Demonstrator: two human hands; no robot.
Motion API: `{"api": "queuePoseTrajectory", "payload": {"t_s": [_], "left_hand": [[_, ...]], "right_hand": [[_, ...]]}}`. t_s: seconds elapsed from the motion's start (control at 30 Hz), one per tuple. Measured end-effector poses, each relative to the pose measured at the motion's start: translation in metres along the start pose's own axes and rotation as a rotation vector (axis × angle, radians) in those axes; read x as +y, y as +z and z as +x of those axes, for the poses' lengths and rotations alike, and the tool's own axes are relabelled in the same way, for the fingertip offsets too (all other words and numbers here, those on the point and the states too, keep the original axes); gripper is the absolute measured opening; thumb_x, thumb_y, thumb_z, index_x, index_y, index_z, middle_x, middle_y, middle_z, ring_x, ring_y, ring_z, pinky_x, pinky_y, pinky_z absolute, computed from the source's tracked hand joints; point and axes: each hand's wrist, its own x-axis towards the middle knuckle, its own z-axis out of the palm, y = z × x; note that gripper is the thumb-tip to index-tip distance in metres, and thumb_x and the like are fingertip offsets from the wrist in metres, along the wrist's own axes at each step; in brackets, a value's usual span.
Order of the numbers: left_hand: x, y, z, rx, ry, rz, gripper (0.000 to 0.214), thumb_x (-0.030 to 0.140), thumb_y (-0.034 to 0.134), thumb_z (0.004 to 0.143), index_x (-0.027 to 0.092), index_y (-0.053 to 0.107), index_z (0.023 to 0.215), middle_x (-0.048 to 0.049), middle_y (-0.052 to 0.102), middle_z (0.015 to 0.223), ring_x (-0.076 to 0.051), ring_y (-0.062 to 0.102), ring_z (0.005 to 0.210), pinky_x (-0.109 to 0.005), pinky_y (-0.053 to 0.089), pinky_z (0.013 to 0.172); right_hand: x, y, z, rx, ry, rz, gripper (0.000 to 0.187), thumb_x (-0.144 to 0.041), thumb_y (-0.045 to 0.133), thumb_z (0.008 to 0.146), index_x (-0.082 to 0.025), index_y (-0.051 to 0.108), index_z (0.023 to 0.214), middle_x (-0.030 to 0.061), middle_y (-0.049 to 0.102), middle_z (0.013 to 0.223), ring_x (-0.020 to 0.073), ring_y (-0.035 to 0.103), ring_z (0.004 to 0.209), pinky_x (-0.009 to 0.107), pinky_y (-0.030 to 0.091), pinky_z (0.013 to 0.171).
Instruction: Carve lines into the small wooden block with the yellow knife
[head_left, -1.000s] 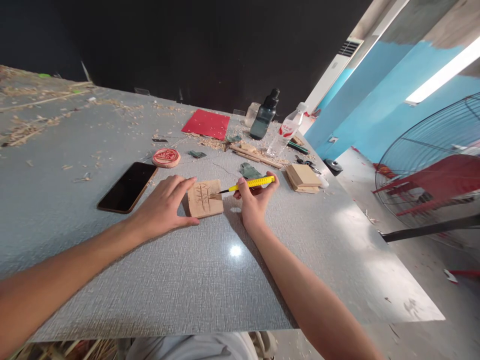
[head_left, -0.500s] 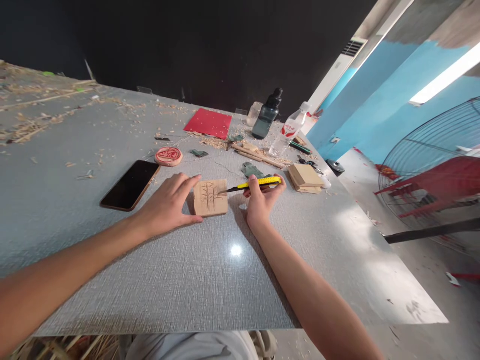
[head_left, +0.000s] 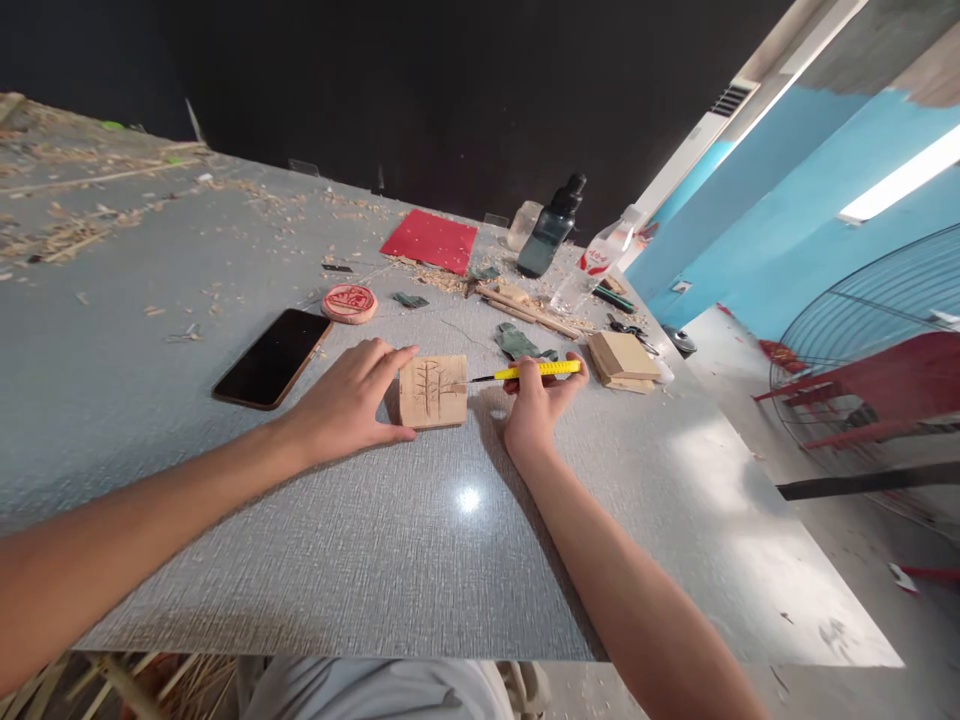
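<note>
A square wooden block [head_left: 433, 393] with carved lines lies on the grey table. My left hand [head_left: 358, 398] grips it from the left, thumb at the near edge and fingers at the far corner. In my right hand [head_left: 536, 402] is a yellow utility knife [head_left: 551, 368], its dark blade pointing left. The blade tip is by the block's right edge; whether it touches the wood I cannot tell. Left of my left hand lies a black phone [head_left: 272, 358], and beyond that hand a round piece with a red design [head_left: 350, 303].
Beyond my right hand are dark green scraps [head_left: 517, 341] and stacked wooden blocks [head_left: 622, 360]. Farther back stand a dark bottle [head_left: 551, 230] and a clear plastic bottle [head_left: 596, 260], near a red sheet [head_left: 430, 240]. Wood shavings litter the far table. A wire fan cage [head_left: 877, 340] is at right.
The knife tip has drawn back rightward from the carved face to the block's right edge. My left hand keeps its grip on the block. The whole view has shifted slightly.
</note>
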Motion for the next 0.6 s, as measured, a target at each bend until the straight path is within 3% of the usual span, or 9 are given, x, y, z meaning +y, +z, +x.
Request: {"api": "queuePoseTrajectory", "payload": {"t_s": [0.17,0.37,0.6], "left_hand": [[-0.0001,-0.0011,-0.0009,-0.001,-0.003,-0.031,0.101,0.054,0.088,0.077,0.026,0.036,0.159,-0.0104,0.054,0.125,-0.034,0.056,0.118,-0.049,0.049,0.103],[-0.0001,-0.0026,-0.0011,0.009,0.032,-0.02,0.103,0.049,0.089,0.078,0.027,0.031,0.16,-0.0093,0.053,0.125,-0.032,0.056,0.118,-0.046,0.051,0.103],[0.0007,-0.0034,0.0007,0.013,0.048,-0.005,0.101,0.045,0.088,0.079,0.028,0.031,0.161,-0.0093,0.054,0.124,-0.032,0.057,0.116,-0.046,0.051,0.102]], "right_hand": [[-0.0013,-0.0004,-0.0042,-0.055,-0.028,-0.011,0.061,-0.03,0.07,0.081,-0.031,0.028,0.126,-0.0047,0.061,0.091,0.0133,0.059,0.07,0.026,0.05,0.059],[0.0027,0.0014,-0.0048,-0.113,-0.003,0.027,0.06,-0.03,0.072,0.082,-0.031,0.029,0.123,-0.0069,0.062,0.086,0.0119,0.059,0.064,0.025,0.05,0.057],[0.0028,0.0005,0.0013,-0.027,0.029,0.034,0.059,-0.029,0.07,0.079,-0.03,0.03,0.122,-0.0083,0.06,0.082,0.0108,0.057,0.06,0.024,0.048,0.054]]}}
